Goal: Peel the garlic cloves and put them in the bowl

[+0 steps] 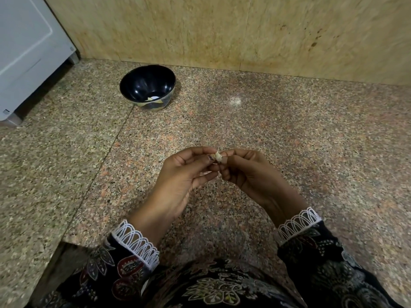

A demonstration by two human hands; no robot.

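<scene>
White appliance (26,52) at far left, standing on the speckled stone counter (289,130). Dark bowl (147,87) next, set back near the wall, upright, a few pale pieces in its bottom — likely cloves already done, too small to be sure.

Left hand (178,181) raised over the counter's near part, thumb and forefinger curled in a pinch on the garlic clove (218,157). The clove sits right at the meeting of both hands, pale, partly hidden by fingertips; its long axis can't be read. Right hand (249,174) pinches it from the other side, remaining fingers curled under. Both grips tight and small, nothing else held.

Judgement: peeling in hand, skin not plainly off yet.

Key relation — the bowl lies ahead and to the left of the clove, well apart. Left hand is the nearer one for the drop; right would cross over
</scene>
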